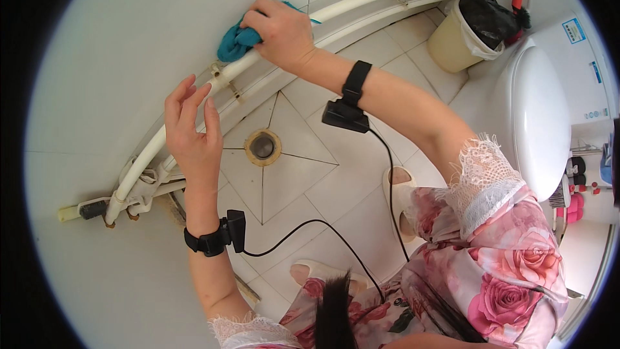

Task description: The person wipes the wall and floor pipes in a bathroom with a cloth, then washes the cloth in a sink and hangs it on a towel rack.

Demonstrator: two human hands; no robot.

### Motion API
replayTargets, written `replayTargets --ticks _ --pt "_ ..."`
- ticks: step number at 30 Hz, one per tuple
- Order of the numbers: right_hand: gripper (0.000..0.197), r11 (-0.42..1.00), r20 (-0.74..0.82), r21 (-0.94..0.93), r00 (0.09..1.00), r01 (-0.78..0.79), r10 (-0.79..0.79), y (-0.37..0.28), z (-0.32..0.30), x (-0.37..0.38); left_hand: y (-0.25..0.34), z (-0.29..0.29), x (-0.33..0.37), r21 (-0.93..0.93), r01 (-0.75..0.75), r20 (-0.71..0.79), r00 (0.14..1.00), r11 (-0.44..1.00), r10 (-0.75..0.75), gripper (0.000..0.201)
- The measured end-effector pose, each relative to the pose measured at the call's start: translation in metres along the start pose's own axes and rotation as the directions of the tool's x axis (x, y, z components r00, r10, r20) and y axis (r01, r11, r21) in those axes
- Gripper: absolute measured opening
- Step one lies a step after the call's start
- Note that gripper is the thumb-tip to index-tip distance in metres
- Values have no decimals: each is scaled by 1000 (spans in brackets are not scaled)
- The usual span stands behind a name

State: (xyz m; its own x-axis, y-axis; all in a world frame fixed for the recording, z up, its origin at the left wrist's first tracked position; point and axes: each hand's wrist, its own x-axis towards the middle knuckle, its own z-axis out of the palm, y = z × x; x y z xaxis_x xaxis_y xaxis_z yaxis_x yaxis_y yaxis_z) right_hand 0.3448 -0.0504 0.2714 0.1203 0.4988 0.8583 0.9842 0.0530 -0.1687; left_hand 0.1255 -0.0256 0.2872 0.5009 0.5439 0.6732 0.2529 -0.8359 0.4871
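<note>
A teal cloth [236, 40] is bunched under the fingers of my right hand [284, 33], which presses it against the wall and the upper white pipe [361, 1]. Part of the cloth sticks out past my knuckles on both sides. My left hand [194, 126] is raised beside the same pipe, lower down its curve. Its fingers are apart and slightly bent, with nothing in them. Whether its fingertips touch the pipe or wall, I cannot tell. A second, thinner pipe [345, 41] runs just below the first, joined to it by small brackets [236, 92].
A round floor drain [263, 147] sits in the white tiles below my hands. Pipe fittings [139, 190] stand at the left. A cream bin [452, 42] with a black bag is at the far right, near a white toilet [539, 119]. Black cables [310, 222] hang from both wrist straps.
</note>
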Motion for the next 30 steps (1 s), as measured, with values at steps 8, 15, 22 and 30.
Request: replayTargets --ticks 8,15,22,30 --pt "19 989 -266 60 953 -135 146 -26 -8 63 -24 -27 -5 28 81 -103 992 996 -77 17" --pt "22 949 3 10 949 315 -315 -100 48 32 -31 -49 -4 59 115 -155 982 992 -105 18" --pt "11 954 -342 19 899 298 -274 -65 15 78 -39 -50 -13 85 113 -169 981 990 -97 18" --pt "21 928 224 346 948 139 -225 -125 43 24 -42 -46 -10 -22 145 -257 955 989 -146 25"
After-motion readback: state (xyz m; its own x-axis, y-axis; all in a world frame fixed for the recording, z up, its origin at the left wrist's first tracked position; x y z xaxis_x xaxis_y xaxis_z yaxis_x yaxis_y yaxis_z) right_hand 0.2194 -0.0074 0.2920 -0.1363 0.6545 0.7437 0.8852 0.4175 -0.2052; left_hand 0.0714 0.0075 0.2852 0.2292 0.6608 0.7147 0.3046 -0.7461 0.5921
